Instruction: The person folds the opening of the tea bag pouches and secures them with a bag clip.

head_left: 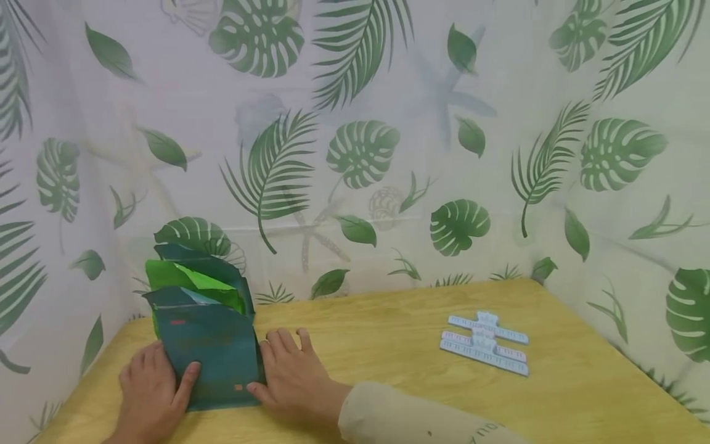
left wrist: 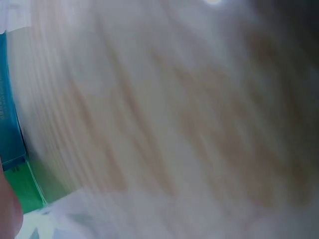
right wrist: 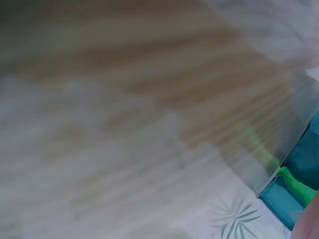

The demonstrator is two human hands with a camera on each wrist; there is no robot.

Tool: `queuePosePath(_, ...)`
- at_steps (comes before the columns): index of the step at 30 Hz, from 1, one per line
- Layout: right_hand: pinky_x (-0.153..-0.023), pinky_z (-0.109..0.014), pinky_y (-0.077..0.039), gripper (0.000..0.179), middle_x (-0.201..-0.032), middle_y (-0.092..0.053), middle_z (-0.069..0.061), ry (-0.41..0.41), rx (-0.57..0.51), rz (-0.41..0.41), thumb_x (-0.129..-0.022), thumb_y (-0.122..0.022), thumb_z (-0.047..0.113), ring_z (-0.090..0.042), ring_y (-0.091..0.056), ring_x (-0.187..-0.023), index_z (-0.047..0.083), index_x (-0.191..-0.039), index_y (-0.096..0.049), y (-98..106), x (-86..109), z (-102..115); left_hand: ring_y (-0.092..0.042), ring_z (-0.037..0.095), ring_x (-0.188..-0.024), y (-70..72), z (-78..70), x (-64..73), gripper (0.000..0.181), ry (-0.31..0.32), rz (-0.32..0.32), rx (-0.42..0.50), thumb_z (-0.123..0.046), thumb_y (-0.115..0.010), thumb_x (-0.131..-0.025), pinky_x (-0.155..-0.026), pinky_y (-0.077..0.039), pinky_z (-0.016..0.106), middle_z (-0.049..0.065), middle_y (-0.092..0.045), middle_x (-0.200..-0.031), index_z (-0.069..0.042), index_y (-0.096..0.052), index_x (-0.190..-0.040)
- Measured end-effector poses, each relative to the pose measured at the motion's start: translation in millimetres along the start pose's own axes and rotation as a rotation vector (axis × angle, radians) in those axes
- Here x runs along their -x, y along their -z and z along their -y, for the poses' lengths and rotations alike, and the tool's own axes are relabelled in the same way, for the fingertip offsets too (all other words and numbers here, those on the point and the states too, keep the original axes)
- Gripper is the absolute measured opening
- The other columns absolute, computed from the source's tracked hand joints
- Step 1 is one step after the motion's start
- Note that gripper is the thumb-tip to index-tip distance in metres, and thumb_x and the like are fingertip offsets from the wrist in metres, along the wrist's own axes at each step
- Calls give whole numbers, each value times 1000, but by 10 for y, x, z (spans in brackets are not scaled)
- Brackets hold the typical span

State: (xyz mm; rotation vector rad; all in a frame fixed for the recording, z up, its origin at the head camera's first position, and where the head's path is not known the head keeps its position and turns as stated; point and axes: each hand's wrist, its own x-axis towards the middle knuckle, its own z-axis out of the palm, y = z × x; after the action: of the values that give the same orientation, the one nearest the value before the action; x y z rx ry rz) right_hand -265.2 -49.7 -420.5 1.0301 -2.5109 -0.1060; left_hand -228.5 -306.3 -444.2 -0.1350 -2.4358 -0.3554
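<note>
A dark teal packet (head_left: 213, 351) stands upright on the table in the head view, at the front of a close bunch. Behind it a bright green packet (head_left: 191, 277) and another dark teal packet (head_left: 208, 259) show their open-looking, uneven tops. My left hand (head_left: 148, 385) holds the bunch at its left side, thumb across the front packet. At the right side my right hand (head_left: 294, 373) grips the edge, its thumb on the lower front corner. Both wrist views catch only packet edges: a teal packet (left wrist: 10, 109) in the left, a green packet (right wrist: 296, 186) in the right.
Three long bag clips (head_left: 485, 345), light blue and pink with key-like markings, lie together on the right of the wood-look table (head_left: 388, 345). A leaf-patterned curtain (head_left: 388, 216) closes off the back and both sides.
</note>
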Motion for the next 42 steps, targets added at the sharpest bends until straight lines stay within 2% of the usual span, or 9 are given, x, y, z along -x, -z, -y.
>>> queuePosePath(8, -105, -47, -27, 63, -127, -46, 0, -3, -19, 13, -103, -22, 62, -18, -37, -121, 13, -134, -48, -39, 117, -163, -33, 52, -120, -14, -192, -13, 75, 16, 84, -48, -48, -43, -104, -96, -23, 67, 37, -41, -128, 20, -31, -134)
queuePosePath(17, -103, -48, -27, 63, -125, -48, -1, 8, -14, -30, -103, -24, 60, -20, -38, -119, 11, -133, -49, -46, 227, -314, -35, 49, -119, -90, -346, -37, 77, -2, 64, -55, -50, -44, -103, -95, -23, 64, 36, -41, -128, 21, -33, -132)
queuePosePath(24, -101, -49, -26, 60, -119, -49, -2, 16, -8, -88, -103, -28, 60, -20, -40, -115, 11, -129, -52, -59, 312, -448, -41, 44, -115, -156, -405, -61, 78, -99, -15, -88, -55, -47, -100, -91, -25, 59, 30, -48, -119, 18, -41, -126)
queuePosePath(30, -99, -49, -26, 64, -122, -51, -2, 6, -28, -107, -102, -30, 62, -21, -41, -117, 9, -130, -54, -63, 376, -575, -43, 43, -114, -202, -489, -85, 87, -165, -15, -124, -63, -43, -98, -95, -25, 60, 30, -52, -118, 20, -45, -124)
queuePosePath(35, -99, -49, -27, 66, -122, -52, -2, -6, -42, -123, -100, -33, 65, -21, -42, -116, 10, -128, -56, -64, 431, -652, -45, 42, -111, -228, -562, -95, 90, -230, -35, -132, -69, -37, -98, -93, -26, 59, 29, -54, -114, 18, -50, -116)
queuePosePath(42, -99, -49, -28, 66, -121, -52, -2, -25, -81, -99, -100, -33, 67, -21, -43, -116, 10, -126, -56, -62, 492, -716, -45, 40, -110, -270, -633, -103, 87, -240, -28, -128, -70, -36, -97, -93, -26, 58, 26, -53, -113, 14, -51, -114)
